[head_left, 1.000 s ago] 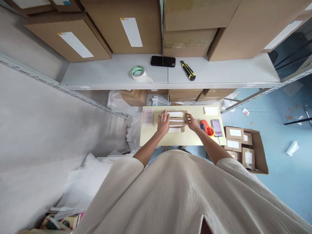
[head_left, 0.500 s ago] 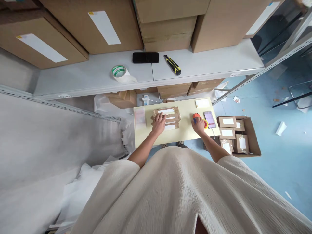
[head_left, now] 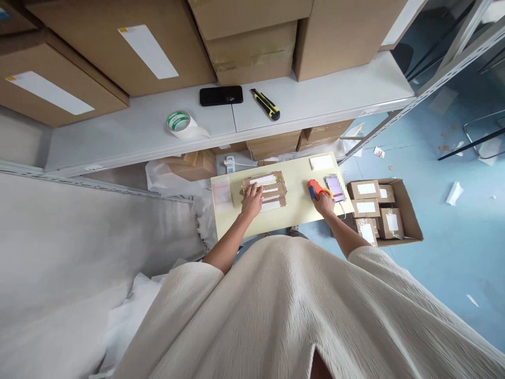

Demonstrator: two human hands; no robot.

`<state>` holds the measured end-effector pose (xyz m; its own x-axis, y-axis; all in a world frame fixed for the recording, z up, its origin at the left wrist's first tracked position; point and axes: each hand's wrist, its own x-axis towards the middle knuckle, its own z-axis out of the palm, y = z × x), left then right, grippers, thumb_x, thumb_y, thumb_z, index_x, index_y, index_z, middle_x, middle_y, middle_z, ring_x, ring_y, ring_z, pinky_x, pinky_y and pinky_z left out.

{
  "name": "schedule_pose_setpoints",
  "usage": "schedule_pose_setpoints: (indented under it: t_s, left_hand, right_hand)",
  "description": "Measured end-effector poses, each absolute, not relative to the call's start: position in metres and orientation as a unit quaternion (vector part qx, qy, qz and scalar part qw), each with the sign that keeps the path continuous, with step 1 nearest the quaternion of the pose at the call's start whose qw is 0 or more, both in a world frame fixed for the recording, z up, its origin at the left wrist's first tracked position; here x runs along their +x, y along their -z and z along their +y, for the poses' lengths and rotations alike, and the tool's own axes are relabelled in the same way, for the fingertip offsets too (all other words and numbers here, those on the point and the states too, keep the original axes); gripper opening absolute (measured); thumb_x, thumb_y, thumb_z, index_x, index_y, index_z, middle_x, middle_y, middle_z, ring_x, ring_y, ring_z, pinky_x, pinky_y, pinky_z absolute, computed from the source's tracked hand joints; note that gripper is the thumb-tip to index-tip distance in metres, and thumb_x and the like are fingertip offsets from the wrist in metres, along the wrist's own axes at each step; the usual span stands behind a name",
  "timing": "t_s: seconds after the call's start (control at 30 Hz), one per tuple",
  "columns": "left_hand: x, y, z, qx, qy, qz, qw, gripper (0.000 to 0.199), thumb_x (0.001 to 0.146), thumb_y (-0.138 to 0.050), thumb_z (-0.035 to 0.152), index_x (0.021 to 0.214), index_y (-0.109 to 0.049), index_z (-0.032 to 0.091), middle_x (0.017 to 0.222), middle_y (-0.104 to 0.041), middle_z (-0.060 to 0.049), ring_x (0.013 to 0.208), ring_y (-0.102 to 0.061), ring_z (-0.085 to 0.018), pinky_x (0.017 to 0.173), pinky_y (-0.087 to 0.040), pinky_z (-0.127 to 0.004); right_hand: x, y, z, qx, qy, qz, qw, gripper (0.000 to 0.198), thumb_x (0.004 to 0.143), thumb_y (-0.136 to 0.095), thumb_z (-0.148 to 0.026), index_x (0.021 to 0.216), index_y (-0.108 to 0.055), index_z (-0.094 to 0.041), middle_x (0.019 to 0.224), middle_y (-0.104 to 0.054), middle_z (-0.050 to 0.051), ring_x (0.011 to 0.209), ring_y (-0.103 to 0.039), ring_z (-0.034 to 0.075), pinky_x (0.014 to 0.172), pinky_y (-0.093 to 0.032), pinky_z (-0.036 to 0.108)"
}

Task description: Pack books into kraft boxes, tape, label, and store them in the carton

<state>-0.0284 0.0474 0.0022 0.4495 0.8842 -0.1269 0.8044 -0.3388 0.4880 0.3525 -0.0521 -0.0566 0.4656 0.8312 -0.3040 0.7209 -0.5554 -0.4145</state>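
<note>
On the pale yellow table [head_left: 294,205], several small taped cardboard boxes [head_left: 279,188] with white labels lie side by side. My left hand [head_left: 252,200] rests on their left part, fingers stretched out over the cardboard. At the table's right side, my right hand [head_left: 324,203] is wrapped round an orange tape dispenser [head_left: 315,186] with blue and yellow parts. Its grip is hidden under my fingers. Just beyond that hand lies a phone [head_left: 336,187] with a lit screen, partly pixelated.
A grey shelf [head_left: 138,142] crosses above the table, bearing large cartons [head_left: 252,58], a tape roll [head_left: 179,123], a black phone [head_left: 221,95] and a box cutter [head_left: 266,105]. Right of the table, an open carton [head_left: 412,216] holds several labelled boxes. White papers [head_left: 317,162] lie on the table's far edge.
My right hand has turned the tape dispenser, and more of its orange body shows. My left hand stays on the boxes. The whole view has shifted and tilted slightly.
</note>
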Motion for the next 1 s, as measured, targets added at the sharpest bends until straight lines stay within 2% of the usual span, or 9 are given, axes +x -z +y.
schedule_pose_setpoints:
  t_s: [0.1, 0.23, 0.37, 0.47, 0.57, 0.7, 0.77, 0.87, 1.0]
  left_hand:
    - [-0.029, -0.002, 0.048, 0.813, -0.083, 0.518, 0.254, 0.061, 0.111, -0.049, 0.029, 0.171, -0.056, 0.024, 0.185, -0.043, -0.016, 0.173, -0.033, -0.042, 0.141, -0.03, -0.066]
    - [-0.028, -0.001, 0.049, 0.81, -0.092, 0.516, 0.261, 0.062, 0.111, -0.05, 0.031, 0.172, -0.055, 0.025, 0.184, -0.044, -0.016, 0.173, -0.033, -0.042, 0.142, -0.028, -0.066]
    - [-0.027, -0.001, 0.048, 0.809, -0.093, 0.52, 0.259, 0.059, 0.11, -0.052, 0.03, 0.169, -0.058, 0.025, 0.184, -0.043, -0.016, 0.173, -0.033, -0.041, 0.141, -0.029, -0.066]
    - [-0.026, 0.001, 0.047, 0.807, -0.099, 0.519, 0.266, 0.058, 0.109, -0.051, 0.027, 0.167, -0.06, 0.023, 0.186, -0.041, -0.017, 0.173, -0.033, -0.041, 0.141, -0.028, -0.066]
    - [-0.025, 0.005, 0.047, 0.806, -0.11, 0.518, 0.265, 0.059, 0.109, -0.052, 0.026, 0.167, -0.06, 0.024, 0.185, -0.042, -0.016, 0.172, -0.033, -0.04, 0.141, -0.028, -0.066]
    - [-0.024, 0.009, 0.046, 0.804, -0.121, 0.522, 0.258, 0.061, 0.106, -0.055, 0.025, 0.168, -0.059, 0.025, 0.183, -0.046, -0.015, 0.172, -0.034, -0.038, 0.141, -0.03, -0.065]
    - [-0.023, 0.009, 0.046, 0.805, -0.121, 0.521, 0.258, 0.063, 0.105, -0.055, 0.023, 0.168, -0.059, 0.025, 0.184, -0.046, -0.015, 0.172, -0.034, -0.039, 0.14, -0.031, -0.066]
    - [-0.021, 0.005, 0.045, 0.802, -0.111, 0.526, 0.259, 0.063, 0.104, -0.055, 0.021, 0.168, -0.06, 0.024, 0.185, -0.043, -0.016, 0.172, -0.035, -0.041, 0.138, -0.033, -0.067]
    - [-0.019, -0.002, 0.044, 0.801, -0.093, 0.533, 0.257, 0.062, 0.105, -0.053, 0.018, 0.166, -0.062, 0.021, 0.186, -0.041, -0.018, 0.171, -0.036, -0.042, 0.137, -0.035, -0.068]
  right_hand:
    - [0.355, 0.057, -0.051, -0.842, -0.248, -0.461, 0.128, 0.043, 0.101, -0.061, -0.058, 0.112, -0.078, -0.021, 0.109, -0.079, 0.023, 0.125, -0.071, 0.042, 0.113, -0.052, 0.061]
    - [0.361, 0.048, -0.05, -0.843, -0.252, -0.459, 0.123, 0.045, 0.101, -0.06, -0.06, 0.106, -0.08, -0.021, 0.11, -0.081, 0.024, 0.122, -0.073, 0.043, 0.11, -0.053, 0.059]
    - [0.379, 0.026, -0.045, -0.848, -0.278, -0.444, 0.086, 0.039, 0.099, -0.06, -0.049, 0.111, -0.081, -0.019, 0.113, -0.083, 0.022, 0.12, -0.074, 0.044, 0.111, -0.052, 0.063]
    - [0.393, 0.002, -0.036, -0.79, -0.359, -0.475, 0.144, 0.041, 0.097, -0.061, -0.046, 0.12, -0.081, -0.018, 0.12, -0.085, 0.02, 0.114, -0.077, 0.04, 0.105, -0.058, 0.057]
    - [0.393, -0.025, -0.017, -0.708, -0.41, -0.529, 0.227, 0.046, 0.098, -0.065, -0.057, 0.121, -0.081, -0.021, 0.121, -0.085, 0.016, 0.113, -0.076, 0.037, 0.104, -0.06, 0.054]
    - [0.361, -0.055, 0.022, -0.611, -0.458, -0.579, 0.286, 0.066, 0.096, -0.065, -0.08, 0.124, -0.08, -0.022, 0.118, -0.083, 0.013, 0.115, -0.074, 0.037, 0.105, -0.06, 0.054]
    - [0.337, -0.064, 0.043, -0.58, -0.478, -0.585, 0.305, 0.073, 0.093, -0.065, -0.087, 0.126, -0.079, -0.023, 0.12, -0.082, 0.012, 0.117, -0.072, 0.036, 0.108, -0.058, 0.053]
    - [0.3, -0.065, 0.068, -0.549, -0.5, -0.587, 0.321, 0.074, 0.092, -0.065, -0.088, 0.128, -0.078, -0.024, 0.122, -0.081, 0.011, 0.121, -0.069, 0.035, 0.11, -0.056, 0.052]
    - [0.269, -0.05, 0.087, -0.546, -0.508, -0.579, 0.329, 0.068, 0.094, -0.062, -0.083, 0.124, -0.074, -0.023, 0.117, -0.079, 0.011, 0.116, -0.068, 0.033, 0.111, -0.056, 0.052]
